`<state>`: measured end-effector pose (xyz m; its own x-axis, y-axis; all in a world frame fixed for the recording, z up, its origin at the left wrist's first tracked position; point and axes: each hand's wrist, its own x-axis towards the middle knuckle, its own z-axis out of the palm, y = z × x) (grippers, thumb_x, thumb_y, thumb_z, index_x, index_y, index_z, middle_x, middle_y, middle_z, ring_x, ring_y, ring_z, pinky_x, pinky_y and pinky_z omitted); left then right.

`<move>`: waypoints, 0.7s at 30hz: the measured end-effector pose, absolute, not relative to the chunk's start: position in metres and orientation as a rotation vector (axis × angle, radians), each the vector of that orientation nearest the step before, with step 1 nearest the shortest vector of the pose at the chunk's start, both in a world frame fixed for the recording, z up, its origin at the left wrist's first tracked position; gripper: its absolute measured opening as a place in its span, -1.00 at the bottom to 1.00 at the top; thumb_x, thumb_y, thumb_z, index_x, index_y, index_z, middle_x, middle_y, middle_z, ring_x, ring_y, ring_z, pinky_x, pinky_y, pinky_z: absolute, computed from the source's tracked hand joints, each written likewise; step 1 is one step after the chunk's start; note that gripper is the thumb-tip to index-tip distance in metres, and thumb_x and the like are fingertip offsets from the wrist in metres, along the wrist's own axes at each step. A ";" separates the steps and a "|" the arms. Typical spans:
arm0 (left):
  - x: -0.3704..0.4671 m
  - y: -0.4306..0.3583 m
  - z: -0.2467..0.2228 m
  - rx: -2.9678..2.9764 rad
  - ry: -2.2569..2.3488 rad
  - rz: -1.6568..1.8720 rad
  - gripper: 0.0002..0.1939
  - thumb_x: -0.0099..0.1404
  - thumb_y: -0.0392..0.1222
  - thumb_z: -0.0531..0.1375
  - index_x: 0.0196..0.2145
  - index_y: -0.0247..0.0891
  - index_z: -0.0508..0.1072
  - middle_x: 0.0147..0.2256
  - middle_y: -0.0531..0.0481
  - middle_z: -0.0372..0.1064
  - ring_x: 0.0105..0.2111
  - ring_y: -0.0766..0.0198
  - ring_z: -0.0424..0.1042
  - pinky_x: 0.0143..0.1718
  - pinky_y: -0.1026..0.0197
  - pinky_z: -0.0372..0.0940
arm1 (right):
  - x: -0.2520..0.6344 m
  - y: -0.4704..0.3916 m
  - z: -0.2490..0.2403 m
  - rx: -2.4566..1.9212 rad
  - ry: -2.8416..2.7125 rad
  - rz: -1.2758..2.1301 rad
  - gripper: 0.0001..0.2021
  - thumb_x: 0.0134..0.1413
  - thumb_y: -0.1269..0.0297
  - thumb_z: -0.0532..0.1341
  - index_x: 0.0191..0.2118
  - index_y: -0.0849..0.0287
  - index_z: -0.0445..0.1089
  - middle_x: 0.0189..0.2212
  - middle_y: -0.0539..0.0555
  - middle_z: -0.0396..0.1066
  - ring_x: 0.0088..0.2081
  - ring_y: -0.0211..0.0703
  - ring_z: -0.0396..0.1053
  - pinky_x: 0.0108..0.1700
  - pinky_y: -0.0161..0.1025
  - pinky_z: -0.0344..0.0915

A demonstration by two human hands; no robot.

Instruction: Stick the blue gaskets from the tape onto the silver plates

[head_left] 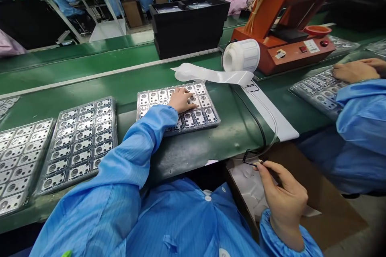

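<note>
My left hand rests on a clear plastic tray holding rows of silver metal plates, each with a round mark and dark holes. Its fingers are spread over the plates in the middle. Past the table's front edge, my right hand pinches a thin black frame-shaped sticker between thumb and forefinger. The other fingers curl into the palm. A white backing strip lies on the table between the hands, with similar black outlines near its top. It hangs slightly over the edge.
More trays of plates stand at left. A white roll with loose film lies before an orange machine. Behind is a black bin. A cardboard box with scraps sits below. At right, a co-worker's hands touch another tray.
</note>
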<state>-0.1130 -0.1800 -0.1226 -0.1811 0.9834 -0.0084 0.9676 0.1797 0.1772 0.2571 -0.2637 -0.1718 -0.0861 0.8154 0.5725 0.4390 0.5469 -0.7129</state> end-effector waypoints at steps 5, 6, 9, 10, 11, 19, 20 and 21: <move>-0.112 -0.182 -0.121 1.930 2.288 0.195 -0.29 0.25 0.29 0.18 0.21 -0.20 0.37 0.21 -0.19 0.22 0.19 -0.13 0.08 0.23 -0.10 0.04 | 0.252 -0.265 -0.172 -1.067 -1.734 0.476 -0.86 0.11 0.19 0.37 -0.29 0.15 0.55 -0.39 0.07 0.59 -0.36 -0.10 0.55 -0.20 -0.16 0.50; -0.113 -0.183 -0.120 1.935 2.275 0.201 -0.28 0.25 0.29 0.18 0.22 -0.19 0.36 0.21 -0.19 0.22 0.19 -0.14 0.07 0.23 -0.11 0.04 | 0.251 -0.265 -0.173 -1.066 -1.743 0.480 -0.86 0.11 0.20 0.37 -0.29 0.15 0.55 -0.39 0.07 0.59 -0.36 -0.10 0.55 -0.20 -0.16 0.50; -0.113 -0.183 -0.119 1.928 2.256 0.200 -0.29 0.25 0.24 0.19 0.24 -0.17 0.33 0.22 -0.19 0.21 0.20 -0.15 0.07 0.22 -0.13 0.05 | 0.251 -0.265 -0.173 -1.064 -1.762 0.494 -0.87 0.11 0.22 0.36 -0.27 0.15 0.55 -0.39 0.07 0.59 -0.35 -0.09 0.55 -0.19 -0.15 0.51; -0.113 -0.183 -0.119 1.925 2.259 0.192 -0.31 0.26 0.22 0.20 0.24 -0.17 0.33 0.23 -0.19 0.21 0.20 -0.15 0.07 0.21 -0.13 0.05 | 0.251 -0.265 -0.174 -1.067 -1.763 0.500 -0.87 0.12 0.22 0.36 -0.27 0.15 0.55 -0.38 0.07 0.59 -0.35 -0.09 0.55 -0.18 -0.15 0.51; -0.113 -0.182 -0.119 1.928 2.264 0.184 -0.34 0.27 0.19 0.20 0.23 -0.18 0.35 0.22 -0.19 0.21 0.20 -0.15 0.07 0.21 -0.14 0.06 | 0.250 -0.265 -0.174 -1.070 -1.762 0.507 -0.87 0.12 0.21 0.36 -0.27 0.15 0.55 -0.39 0.07 0.58 -0.36 -0.09 0.55 -0.19 -0.15 0.50; -0.106 -0.184 -0.119 1.944 2.200 0.508 -0.47 0.24 -0.08 0.30 0.12 -0.28 0.35 0.04 -0.18 0.38 0.09 -0.03 0.26 0.11 -0.03 0.17 | 0.246 -0.265 -0.175 -1.093 -1.740 0.556 -0.86 0.10 0.20 0.37 -0.29 0.15 0.55 -0.40 0.07 0.58 -0.35 -0.10 0.54 -0.18 -0.15 0.49; -0.103 -0.186 -0.117 1.885 2.153 0.631 -0.53 0.27 -0.14 0.27 0.11 -0.27 0.34 -0.05 -0.14 0.42 -0.01 0.06 0.34 0.04 0.03 0.23 | 0.245 -0.265 -0.176 -1.107 -1.728 0.574 -0.85 0.10 0.19 0.37 -0.29 0.16 0.55 -0.39 0.07 0.58 -0.35 -0.09 0.55 -0.18 -0.14 0.49; -0.099 -0.190 -0.115 1.799 2.096 0.767 -0.59 0.30 -0.20 0.24 0.08 -0.26 0.33 -0.14 -0.08 0.44 -0.13 0.16 0.39 -0.05 0.10 0.27 | 0.244 -0.265 -0.177 -1.124 -1.711 0.600 -0.83 0.09 0.17 0.37 -0.28 0.16 0.55 -0.39 0.08 0.58 -0.35 -0.09 0.55 -0.19 -0.14 0.49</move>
